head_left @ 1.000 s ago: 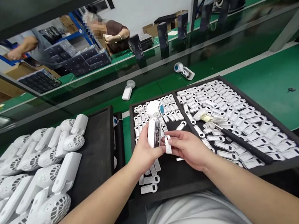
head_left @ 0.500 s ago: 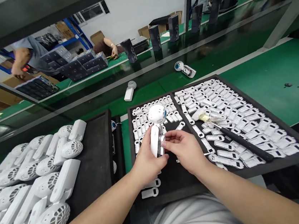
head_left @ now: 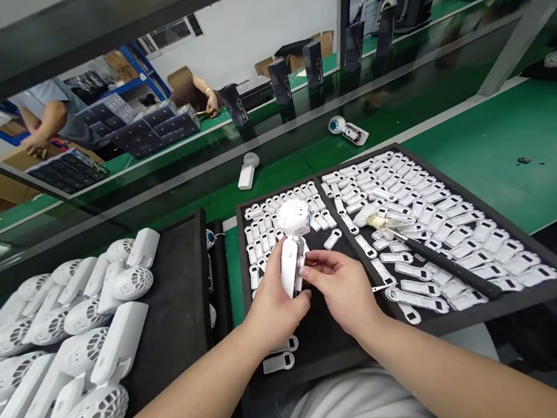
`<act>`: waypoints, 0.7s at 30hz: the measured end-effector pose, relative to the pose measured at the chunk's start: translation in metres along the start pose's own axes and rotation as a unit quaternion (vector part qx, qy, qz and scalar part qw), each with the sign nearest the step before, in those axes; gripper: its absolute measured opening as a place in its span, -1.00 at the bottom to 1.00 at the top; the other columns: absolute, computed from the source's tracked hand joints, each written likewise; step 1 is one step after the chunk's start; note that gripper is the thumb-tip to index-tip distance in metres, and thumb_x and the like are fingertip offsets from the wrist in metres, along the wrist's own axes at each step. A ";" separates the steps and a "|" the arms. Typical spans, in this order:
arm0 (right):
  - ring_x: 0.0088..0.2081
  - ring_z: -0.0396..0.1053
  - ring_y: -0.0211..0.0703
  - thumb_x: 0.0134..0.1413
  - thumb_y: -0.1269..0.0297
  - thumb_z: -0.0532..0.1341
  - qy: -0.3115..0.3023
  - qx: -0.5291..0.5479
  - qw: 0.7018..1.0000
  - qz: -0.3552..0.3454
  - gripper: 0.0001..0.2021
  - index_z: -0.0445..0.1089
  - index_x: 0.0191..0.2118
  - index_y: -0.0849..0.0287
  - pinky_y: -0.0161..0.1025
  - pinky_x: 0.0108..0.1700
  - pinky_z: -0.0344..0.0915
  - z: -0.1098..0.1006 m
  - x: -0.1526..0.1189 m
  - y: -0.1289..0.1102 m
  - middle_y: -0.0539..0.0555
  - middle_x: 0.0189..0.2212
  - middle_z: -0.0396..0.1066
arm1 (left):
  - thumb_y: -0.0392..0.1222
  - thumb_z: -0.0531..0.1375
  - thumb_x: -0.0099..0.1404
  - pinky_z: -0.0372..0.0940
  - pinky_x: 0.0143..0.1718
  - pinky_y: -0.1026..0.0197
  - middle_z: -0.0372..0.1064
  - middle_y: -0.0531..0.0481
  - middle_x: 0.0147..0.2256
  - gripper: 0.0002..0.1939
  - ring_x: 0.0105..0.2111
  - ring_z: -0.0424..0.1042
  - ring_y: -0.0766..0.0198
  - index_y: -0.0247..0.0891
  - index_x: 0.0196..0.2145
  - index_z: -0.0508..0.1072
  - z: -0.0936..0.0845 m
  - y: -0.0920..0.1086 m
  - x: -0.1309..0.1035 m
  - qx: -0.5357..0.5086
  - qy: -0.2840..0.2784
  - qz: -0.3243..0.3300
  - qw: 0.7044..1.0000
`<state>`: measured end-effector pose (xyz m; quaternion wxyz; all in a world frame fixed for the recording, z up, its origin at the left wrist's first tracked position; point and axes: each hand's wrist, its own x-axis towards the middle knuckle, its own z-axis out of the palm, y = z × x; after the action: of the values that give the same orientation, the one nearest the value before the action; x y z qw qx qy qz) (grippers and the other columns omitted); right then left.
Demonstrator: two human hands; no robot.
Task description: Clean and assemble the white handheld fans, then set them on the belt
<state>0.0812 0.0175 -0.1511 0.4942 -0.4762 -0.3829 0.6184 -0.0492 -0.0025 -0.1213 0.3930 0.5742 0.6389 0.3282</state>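
Note:
A white handheld fan (head_left: 290, 264) stands nearly upright in my left hand (head_left: 275, 302), whose fingers wrap round its handle from the left and below. The round fan head (head_left: 293, 217) points up, with a bit of blue at its right side. My right hand (head_left: 343, 287) is closed, its thumb and fingertips pressed together against the right side of the handle, where inner parts show. Whether a separate small piece sits between those fingertips, I cannot make out. Beneath both hands lies a black divided tray (head_left: 317, 348) with rows of small white cover plates (head_left: 420, 287).
On the plates rests a black-handled brush-like tool (head_left: 448, 263). At left, a black tray (head_left: 176, 291) carries several white fans (head_left: 120, 338). Two more fans lie on the green bench, one closed (head_left: 247, 172), one opened (head_left: 350, 131). Co-workers' hands (head_left: 39, 141) and dark boxes (head_left: 139, 129) are beyond.
My view has shifted slightly. Both hands keep their hold on the fan, the right fingertips still at the handle's side. In the background, a co-worker's arms have moved together over the boxes.

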 end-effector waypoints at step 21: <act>-0.49 0.33 0.07 0.32 0.06 -0.10 0.124 -0.618 0.730 -0.263 -0.69 0.28 -0.31 0.04 -0.05 -0.44 0.19 -0.171 0.007 -0.026 0.16 -0.43 0.38 | -0.38 0.23 -0.06 0.29 -0.51 0.26 0.29 0.02 -0.20 -0.36 -0.37 0.37 0.30 -0.19 0.03 0.26 -0.019 0.016 0.010 -0.411 0.039 -0.053 0.909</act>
<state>0.2524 0.0304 -0.1717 0.2769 -0.6295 -0.7256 0.0258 -0.0585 0.0099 -0.0992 0.5860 0.3139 0.4919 0.5622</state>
